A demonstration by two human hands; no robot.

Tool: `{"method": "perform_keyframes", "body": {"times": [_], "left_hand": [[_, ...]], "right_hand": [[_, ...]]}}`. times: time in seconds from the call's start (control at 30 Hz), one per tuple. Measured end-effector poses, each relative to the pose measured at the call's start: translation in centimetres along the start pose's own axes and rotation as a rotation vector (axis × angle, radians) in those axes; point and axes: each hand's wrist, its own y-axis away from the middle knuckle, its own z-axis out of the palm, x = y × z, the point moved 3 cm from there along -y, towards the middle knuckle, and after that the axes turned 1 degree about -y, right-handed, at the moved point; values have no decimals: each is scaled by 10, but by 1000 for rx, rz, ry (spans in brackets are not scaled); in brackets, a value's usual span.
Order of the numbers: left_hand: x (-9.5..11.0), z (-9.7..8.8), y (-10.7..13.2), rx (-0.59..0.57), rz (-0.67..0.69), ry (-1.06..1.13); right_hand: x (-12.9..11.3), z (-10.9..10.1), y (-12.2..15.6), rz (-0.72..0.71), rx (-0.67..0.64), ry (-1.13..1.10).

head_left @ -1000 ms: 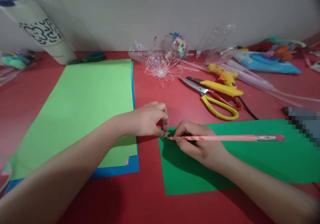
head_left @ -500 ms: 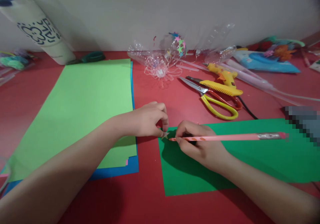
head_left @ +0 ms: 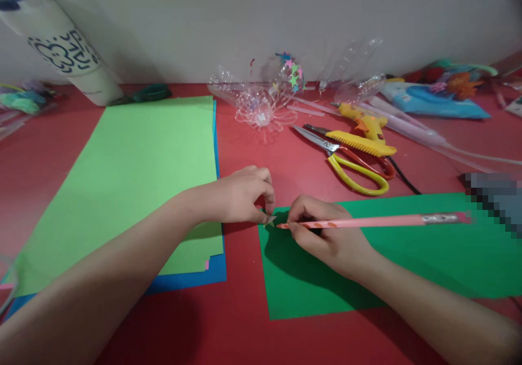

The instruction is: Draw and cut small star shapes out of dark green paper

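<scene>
My left hand pinches a small pale star between thumb and fingertips, at the upper left corner of a dark green paper sheet. The star's left part is hidden under my fingers. A pink pencil is gripped near its point by my right hand, which rests over the same sheet. The pencil lies at a low slant, its tip just right of the star and its eraser end out to the right. Whether the tip touches the paper, I cannot tell.
Light green sheets over blue paper lie under my left forearm. Beyond my hands are scissors, a yellow-handled cutter, a yellow glue gun and a clear plastic flower. A white bottle stands back left.
The pencil has shifted slightly to the right, with its eraser end a little higher. More of the star shows beside my left fingers. My left hand has stayed in place.
</scene>
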Motion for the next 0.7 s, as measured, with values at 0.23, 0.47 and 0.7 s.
{"method": "perform_keyframes", "body": {"times": [0.23, 0.47, 0.7], "left_hand": [[0, 0, -1, 6, 13, -3], [-1, 1, 0, 10, 24, -2], [1, -1, 0, -4, -6, -5]], "right_hand": [[1, 0, 1, -11, -10, 30], [-1, 0, 1, -16, -6, 25], [6, -3, 1, 151, 42, -193]]}}
